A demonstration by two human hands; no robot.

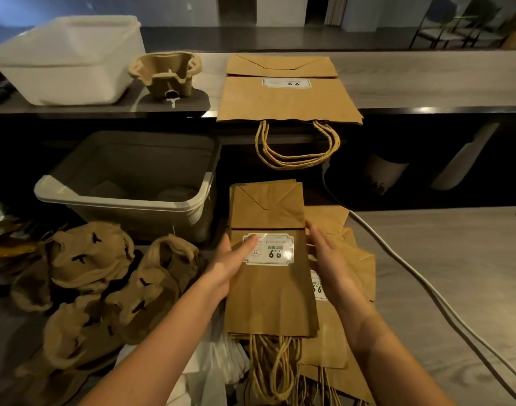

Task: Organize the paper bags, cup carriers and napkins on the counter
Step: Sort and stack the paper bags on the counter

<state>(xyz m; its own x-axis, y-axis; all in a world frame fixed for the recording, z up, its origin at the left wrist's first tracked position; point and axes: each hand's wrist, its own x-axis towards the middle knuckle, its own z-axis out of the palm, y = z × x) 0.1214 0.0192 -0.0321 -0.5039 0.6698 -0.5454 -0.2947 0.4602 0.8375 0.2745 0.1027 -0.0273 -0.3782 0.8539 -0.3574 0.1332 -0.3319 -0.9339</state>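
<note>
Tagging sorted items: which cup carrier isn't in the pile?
The lone cup carrier on the raised ledge, between the white tub and the flat paper bags. The other carriers lie heaped on the lower counter, left.

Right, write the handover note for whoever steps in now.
Left hand grips the left edge of the narrow bag stack, thumb on its label; right hand presses flat against the right edge.
Done: a wide bag and a cup carrier sit on the upper shelf.
To do: loose bags beside the stack, cup carriers heaped at left, napkins near the front edge.
</note>
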